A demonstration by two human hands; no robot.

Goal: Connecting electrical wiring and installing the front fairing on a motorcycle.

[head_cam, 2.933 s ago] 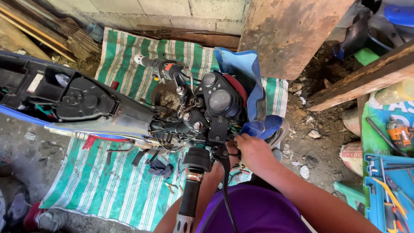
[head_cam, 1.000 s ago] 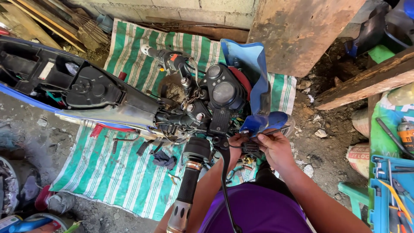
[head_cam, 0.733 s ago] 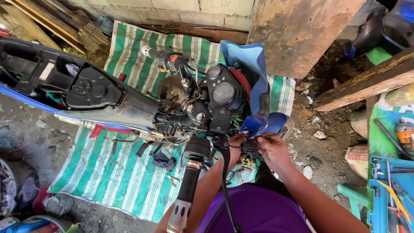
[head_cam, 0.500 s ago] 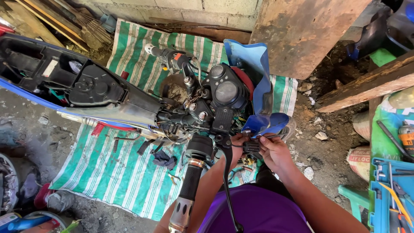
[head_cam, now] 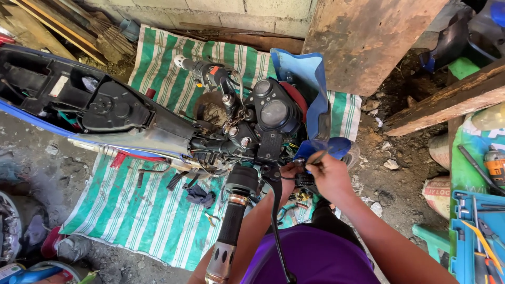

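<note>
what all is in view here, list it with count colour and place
motorcycle: one, black and blue, lying across the middle
gauge cluster: one, black, at the handlebars
handlebar grip: one, black, bottom centre
mat: one, green and white striped, under the motorcycle
wooden board: one, brown, top right
toolbox: one, blue, right edge
drill: one, orange, right edge
left hand: at the wiring below the gauges
right hand: holding a thin tool
</note>
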